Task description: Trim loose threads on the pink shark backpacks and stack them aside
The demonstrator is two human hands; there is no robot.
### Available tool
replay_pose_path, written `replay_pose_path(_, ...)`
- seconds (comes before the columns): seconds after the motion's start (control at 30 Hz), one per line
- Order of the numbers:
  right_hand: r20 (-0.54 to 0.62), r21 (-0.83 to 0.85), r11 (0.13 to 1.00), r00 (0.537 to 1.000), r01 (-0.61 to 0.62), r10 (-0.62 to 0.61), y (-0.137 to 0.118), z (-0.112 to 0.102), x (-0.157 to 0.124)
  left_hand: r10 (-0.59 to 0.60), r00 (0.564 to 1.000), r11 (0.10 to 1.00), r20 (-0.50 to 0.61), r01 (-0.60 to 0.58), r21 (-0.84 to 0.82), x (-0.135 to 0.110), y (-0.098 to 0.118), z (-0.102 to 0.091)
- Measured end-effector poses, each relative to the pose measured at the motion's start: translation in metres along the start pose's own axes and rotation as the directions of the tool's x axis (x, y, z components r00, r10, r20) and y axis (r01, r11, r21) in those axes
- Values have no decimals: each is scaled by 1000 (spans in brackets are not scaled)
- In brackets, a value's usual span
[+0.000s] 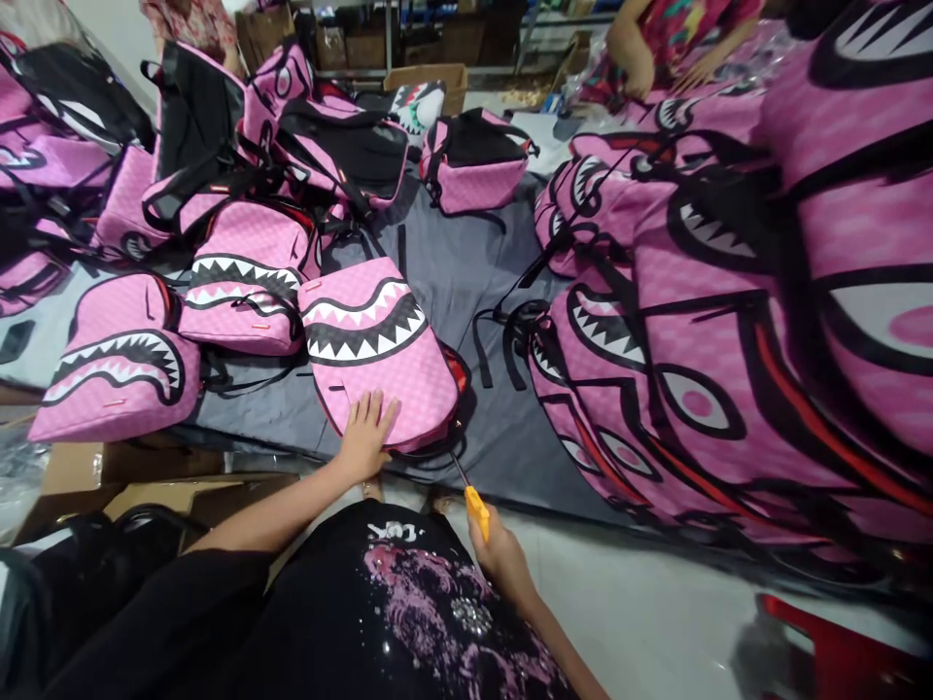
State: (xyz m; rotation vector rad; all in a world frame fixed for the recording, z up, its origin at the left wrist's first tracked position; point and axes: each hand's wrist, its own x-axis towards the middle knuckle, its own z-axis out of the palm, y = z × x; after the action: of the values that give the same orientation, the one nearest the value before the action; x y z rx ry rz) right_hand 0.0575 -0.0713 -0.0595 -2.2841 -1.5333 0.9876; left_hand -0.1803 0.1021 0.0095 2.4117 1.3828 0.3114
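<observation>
A pink backpack (379, 369) with a black and white shark-mouth print lies in front of me on the dark cloth-covered table (466, 253). My left hand (365, 437) rests flat on its near end, fingers stretched out. In my right hand (500, 549) is a yellow-handled tool (476, 512) with a thin metal shaft, its fingers wrapped round the handle. The shaft points up toward the backpack's near right edge, by the dark trim and a small metal piece. Whether the tip touches the bag I cannot tell.
Similar pink backpacks (120, 355) lie to the left and at the back. A tall pile of them (700, 369) covers the right side. Two people work across the table, one with hands (638, 73) at the far right. Cardboard boxes (80, 467) and a red stool (823, 642) stand below.
</observation>
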Motion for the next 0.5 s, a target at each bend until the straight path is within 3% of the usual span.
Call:
replay_pose_path(0.07, -17, 60, 998, 1000, 14, -13, 1, -5, -7, -6, 999, 985, 45, -2, 171, 20, -13, -6)
replay_pose_path(0.13, -48, 138, 989, 997, 61, -55, -5, -12, -16, -36, 998, 984, 46, 28, 175, 44, -14, -24)
replay_pose_path(0.2, -112, 231, 962, 986, 143, -120, -19, -20, -21, -40, 997, 990, -62, 48, 133, 68, -6, -54)
replay_pose_path(0.3, -200, 310, 923, 965, 228, -171, -48, -36, -14, 44, 964, 995, -261, -20, 93, 94, 11, -103)
replay_pose_path(0.4, -166, 207, 954, 969, 217, -184, -81, -57, 19, 135, 946, 991, -296, -125, 53, 99, 30, -125)
replay_pose_path(0.5, -60, 26, 970, 969, 242, -241, -118, -77, 76, 328, 914, 944, -238, -329, 39, 93, 51, -114)
